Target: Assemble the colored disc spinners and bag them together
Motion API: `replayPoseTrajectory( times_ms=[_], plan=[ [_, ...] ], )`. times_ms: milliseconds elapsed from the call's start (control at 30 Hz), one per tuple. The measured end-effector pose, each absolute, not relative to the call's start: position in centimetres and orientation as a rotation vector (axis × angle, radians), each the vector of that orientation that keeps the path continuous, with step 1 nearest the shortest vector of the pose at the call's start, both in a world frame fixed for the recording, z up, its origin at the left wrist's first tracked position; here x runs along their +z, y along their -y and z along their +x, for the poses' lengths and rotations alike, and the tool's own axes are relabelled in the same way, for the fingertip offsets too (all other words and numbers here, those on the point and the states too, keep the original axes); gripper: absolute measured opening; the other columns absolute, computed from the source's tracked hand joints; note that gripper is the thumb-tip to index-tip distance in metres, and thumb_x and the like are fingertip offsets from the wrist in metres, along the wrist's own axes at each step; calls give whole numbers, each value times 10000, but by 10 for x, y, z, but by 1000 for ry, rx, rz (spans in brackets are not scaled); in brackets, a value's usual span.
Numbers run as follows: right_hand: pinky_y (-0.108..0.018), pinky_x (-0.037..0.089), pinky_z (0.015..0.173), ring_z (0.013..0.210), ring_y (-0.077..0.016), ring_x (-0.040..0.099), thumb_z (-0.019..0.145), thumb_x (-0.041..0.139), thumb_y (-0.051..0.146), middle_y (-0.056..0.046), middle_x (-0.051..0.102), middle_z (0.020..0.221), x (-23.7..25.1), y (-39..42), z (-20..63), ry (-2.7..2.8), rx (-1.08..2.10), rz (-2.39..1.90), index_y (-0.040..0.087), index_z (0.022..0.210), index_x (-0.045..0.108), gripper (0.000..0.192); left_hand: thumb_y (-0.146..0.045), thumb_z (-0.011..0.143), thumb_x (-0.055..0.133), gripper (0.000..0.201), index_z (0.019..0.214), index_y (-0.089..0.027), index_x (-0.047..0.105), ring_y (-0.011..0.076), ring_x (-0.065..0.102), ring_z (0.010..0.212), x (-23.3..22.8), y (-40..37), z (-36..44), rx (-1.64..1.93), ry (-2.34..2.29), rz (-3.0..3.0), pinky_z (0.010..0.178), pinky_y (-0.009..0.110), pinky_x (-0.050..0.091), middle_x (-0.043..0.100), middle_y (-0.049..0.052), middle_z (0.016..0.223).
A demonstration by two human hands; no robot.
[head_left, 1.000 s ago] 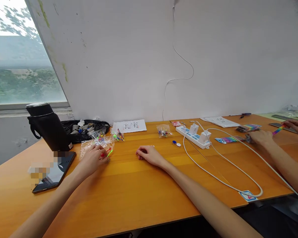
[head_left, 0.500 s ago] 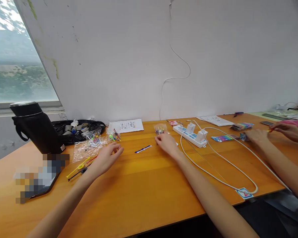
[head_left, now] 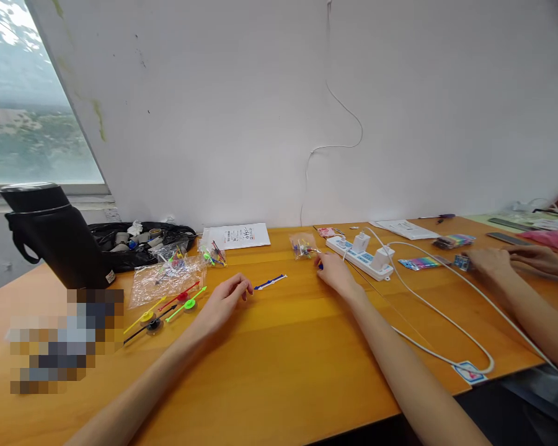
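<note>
My left hand [head_left: 227,298] hovers over the table, its fingers loosely bent and nothing visible in them. Just beyond its fingertips lie a blue and a white plastic arrow [head_left: 270,282], side by side. My right hand [head_left: 337,274] is closed at the fingertips on a small blue piece [head_left: 320,266], mostly hidden by the fingers. Left of my left hand lie spinner arrows on round bases: a green one [head_left: 189,303], a red one [head_left: 182,297], a yellow one [head_left: 147,316] and a black one [head_left: 154,324]. A small clear bag of coloured parts [head_left: 303,246] lies beyond my right hand.
A black flask [head_left: 58,238] and a black plastic bag [head_left: 102,238] stand at the left. Clear packaging [head_left: 142,288] lies before the bag. A white power strip [head_left: 360,259] with cables is right of my right hand. A co-worker's hands [head_left: 490,263] are at the far right.
My left hand has moved right, toward the blue and white arrows, uncovering the green spinner. My right hand has drawn back from the small bag, with a blue piece showing at its fingertips.
</note>
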State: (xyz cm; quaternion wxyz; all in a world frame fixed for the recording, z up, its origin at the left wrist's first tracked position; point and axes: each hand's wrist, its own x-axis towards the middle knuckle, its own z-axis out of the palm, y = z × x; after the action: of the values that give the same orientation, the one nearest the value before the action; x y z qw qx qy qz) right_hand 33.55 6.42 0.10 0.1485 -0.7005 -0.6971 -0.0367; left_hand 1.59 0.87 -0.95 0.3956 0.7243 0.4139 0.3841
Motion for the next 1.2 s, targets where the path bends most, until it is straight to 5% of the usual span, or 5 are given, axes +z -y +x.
replayPoseTrajectory(
  times_ms=[267, 500, 633, 867, 1200],
  plan=[
    [-281, 483, 765, 855, -194, 661, 855, 634, 221, -77, 718, 966, -3, -64, 302, 1902, 217, -1685, 173, 991, 670, 148, -453, 904, 536, 277, 958, -184, 565, 192, 623, 916, -18, -8, 25, 1064, -901, 1436, 694, 271, 488, 607, 72, 1061],
    [-280, 540, 824, 868, -147, 663, 852, 677, 260, -46, 681, 1027, -15, -33, 221, 2069, 714, -865, 188, 1050, 651, 212, -401, 792, 726, 466, 1158, -181, 539, 256, 666, 1096, -33, -13, 26, 1045, -790, 1195, 1023, 416, 484, 648, 146, 1260],
    [-275, 531, 866, 930, -139, 656, 881, 635, 197, -54, 640, 1126, -14, -27, 217, 2131, 647, -806, 204, 1108, 640, 227, -392, 758, 761, 459, 1112, -164, 579, 252, 690, 1063, -33, -17, 22, 1061, -795, 1188, 1061, 432, 461, 707, 133, 1177],
    [-295, 461, 817, 950, -185, 610, 925, 538, 120, -58, 657, 1019, -22, -49, 252, 2162, -2, -1314, 191, 975, 663, 153, -386, 730, 771, 425, 1041, -143, 613, 245, 705, 1024, -35, -25, 17, 1160, -831, 1174, 1046, 436, 488, 690, 143, 1213],
    [-274, 431, 780, 948, -186, 593, 930, 580, 179, -48, 676, 954, -20, -51, 256, 2209, -67, -1428, 193, 930, 689, 110, -365, 713, 779, 402, 1010, -144, 622, 245, 714, 1004, -32, -25, 15, 1169, -862, 1157, 1048, 439, 493, 688, 143, 1217]
  ],
)
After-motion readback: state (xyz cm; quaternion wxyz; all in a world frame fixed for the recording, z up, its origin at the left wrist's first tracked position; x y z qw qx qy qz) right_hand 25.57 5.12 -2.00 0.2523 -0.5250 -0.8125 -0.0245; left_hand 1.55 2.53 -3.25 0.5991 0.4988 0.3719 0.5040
